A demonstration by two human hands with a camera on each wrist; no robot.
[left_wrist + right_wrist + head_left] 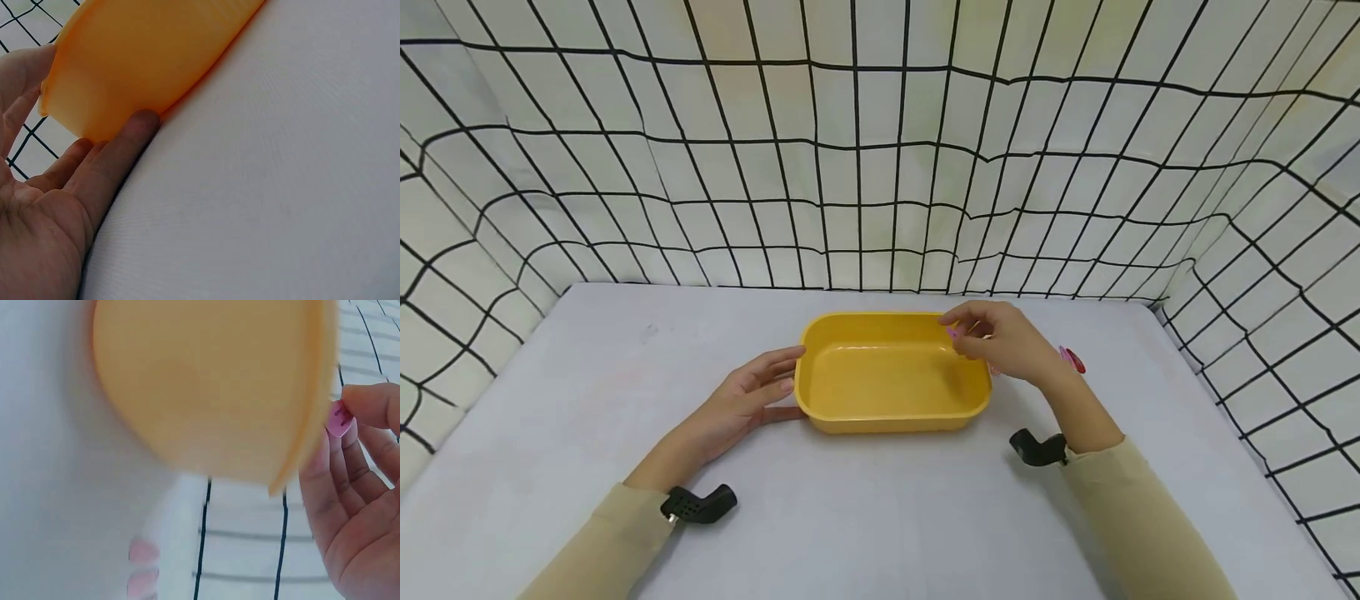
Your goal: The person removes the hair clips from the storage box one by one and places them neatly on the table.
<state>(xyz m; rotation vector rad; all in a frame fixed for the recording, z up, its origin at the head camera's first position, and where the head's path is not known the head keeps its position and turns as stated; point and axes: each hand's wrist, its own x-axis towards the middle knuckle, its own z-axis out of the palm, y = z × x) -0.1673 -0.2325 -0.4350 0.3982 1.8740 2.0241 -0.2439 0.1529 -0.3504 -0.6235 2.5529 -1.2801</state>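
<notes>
A yellow rectangular tub (880, 383) with rounded corners stands on the white table. My left hand (745, 396) rests against its left end, fingers fairly straight. In the left wrist view, fingertips touch the tub's outer wall (156, 56), low and near the rim. Over the tub's right end, my right hand (1003, 337) pinches a small pink piece (340, 419) between thumb and fingers. That piece bears a darker mark and appears beside the rim in the right wrist view; its exact kind is unclear.
On the table right of the tub lie a red piece (1076, 360) and pink ones, partly hidden by the right arm. Blurred pink pieces (143, 582) show in the right wrist view. Black wire mesh (857, 175) before pale walls borders the table at the back and sides.
</notes>
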